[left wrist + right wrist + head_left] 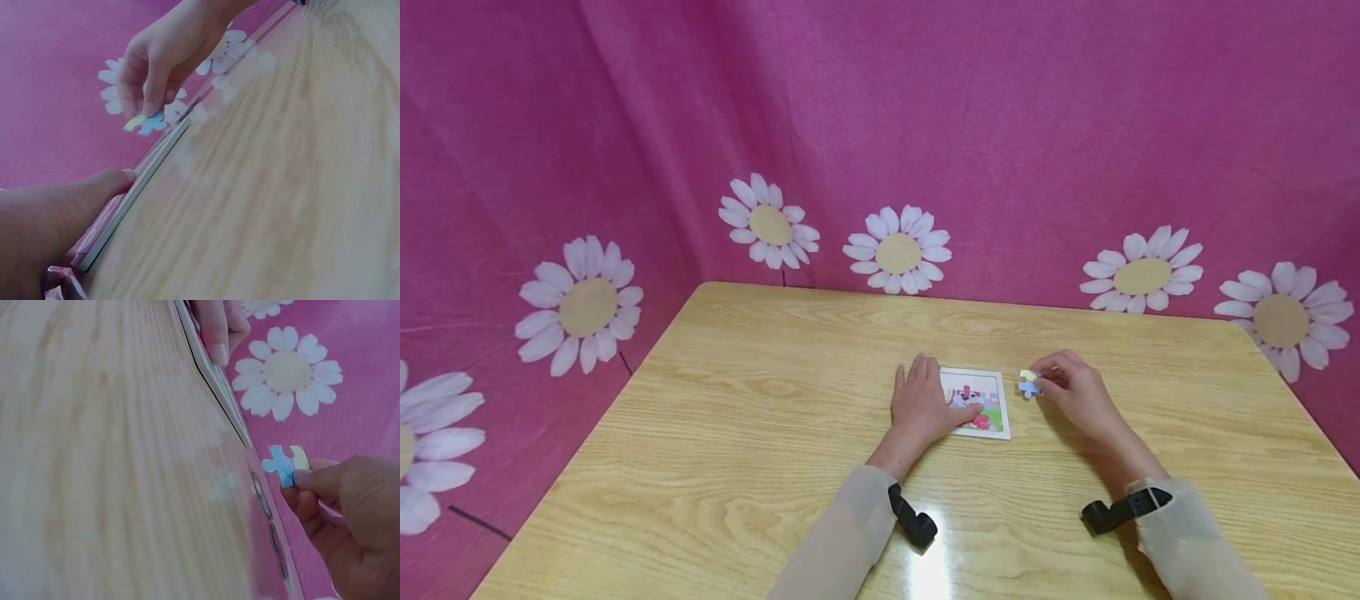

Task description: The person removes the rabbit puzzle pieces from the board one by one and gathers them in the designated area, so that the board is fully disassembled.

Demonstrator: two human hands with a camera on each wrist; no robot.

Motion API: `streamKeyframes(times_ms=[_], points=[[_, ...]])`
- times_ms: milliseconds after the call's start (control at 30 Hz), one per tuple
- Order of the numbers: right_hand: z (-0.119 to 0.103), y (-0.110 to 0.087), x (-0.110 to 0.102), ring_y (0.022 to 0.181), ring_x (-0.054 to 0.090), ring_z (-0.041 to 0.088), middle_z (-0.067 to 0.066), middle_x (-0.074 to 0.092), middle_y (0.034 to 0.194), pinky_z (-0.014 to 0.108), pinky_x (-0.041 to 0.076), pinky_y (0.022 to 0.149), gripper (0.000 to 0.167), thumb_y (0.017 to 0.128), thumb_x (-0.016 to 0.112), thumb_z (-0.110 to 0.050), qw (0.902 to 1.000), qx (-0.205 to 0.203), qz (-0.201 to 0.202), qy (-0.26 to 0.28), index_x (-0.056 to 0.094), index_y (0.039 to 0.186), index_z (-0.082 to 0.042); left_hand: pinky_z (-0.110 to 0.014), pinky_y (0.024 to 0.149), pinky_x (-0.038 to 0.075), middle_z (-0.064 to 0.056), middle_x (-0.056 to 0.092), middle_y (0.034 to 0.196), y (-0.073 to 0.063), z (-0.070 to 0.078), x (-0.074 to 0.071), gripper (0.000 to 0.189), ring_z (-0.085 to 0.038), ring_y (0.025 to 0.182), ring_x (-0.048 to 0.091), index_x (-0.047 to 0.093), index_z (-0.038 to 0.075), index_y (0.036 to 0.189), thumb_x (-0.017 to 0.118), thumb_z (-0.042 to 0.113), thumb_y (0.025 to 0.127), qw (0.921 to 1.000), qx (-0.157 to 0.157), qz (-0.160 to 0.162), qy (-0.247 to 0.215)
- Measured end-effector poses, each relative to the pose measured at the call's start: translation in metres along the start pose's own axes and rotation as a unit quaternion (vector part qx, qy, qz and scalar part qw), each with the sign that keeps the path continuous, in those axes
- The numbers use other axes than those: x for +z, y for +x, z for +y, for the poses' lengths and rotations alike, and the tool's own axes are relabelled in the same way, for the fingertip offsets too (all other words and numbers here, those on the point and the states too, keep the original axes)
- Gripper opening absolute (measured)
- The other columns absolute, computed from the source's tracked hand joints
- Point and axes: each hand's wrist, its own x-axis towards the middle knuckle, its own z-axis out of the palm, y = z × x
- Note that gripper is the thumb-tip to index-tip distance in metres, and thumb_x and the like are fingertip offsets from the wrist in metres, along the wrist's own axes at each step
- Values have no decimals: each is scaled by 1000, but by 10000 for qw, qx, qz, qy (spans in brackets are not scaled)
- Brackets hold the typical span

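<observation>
A small square jigsaw puzzle in a white frame (1004,405) lies on the table, its lower part filled with a colourful cartoon picture. My left hand (921,406) rests over the left side of the frame, fingers stretched forward and thumb across the picture. Just right of the frame, my right hand (1073,392) pinches a blue and yellow puzzle piece (1027,384) between thumb and fingers. The right wrist view shows this puzzle piece (282,465) raised above the tabletop, with its knob toward the frame. Part of the picture is hidden under the left hand.
The wooden table (737,417) reaches back to a pink cloth (1000,125) printed with white daisies. Thin flat pieces (262,495) lie on the tabletop near the right hand, seen nearly edge-on. Black straps with small cameras (912,518) sit on both wrists.
</observation>
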Motion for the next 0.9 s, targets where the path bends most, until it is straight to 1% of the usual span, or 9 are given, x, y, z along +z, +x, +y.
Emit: streamKeyframes(times_ms=[267,433,733,900], points=[[9,-6,-11,86,50,-16,18,63,98,-1,43,73,16,85,66,10,9999,105,75,-97,67,100,4,-44,127,14,-6,40,153,0,0,0,97,-18,151,25,38,7,139,63,75,75,10000,18,16,89],[13,-9,-19,86,49,-14,19,62,100,-1,42,73,15,86,66,8,9996,241,54,-154,67,100,4,-44,127,14,-6,40,153,0,0,-1,97,-17,151,25,38,7,139,63,75,75,10000,19,11,60],[24,-16,-30,86,46,-21,20,60,100,-5,40,74,16,86,64,11,9995,296,127,-64,65,102,6,-44,127,13,-6,38,154,-1,0,-3,98,-18,152,23,36,7,141,63,75,76,10000,-24,-89,21],[29,-20,-37,85,45,-22,20,59,100,-5,40,73,16,87,63,11,9992,341,154,-154,65,102,6,-44,127,12,-6,37,155,-1,1,-2,98,-18,152,22,36,7,141,63,75,76,9999,-26,-111,11]])
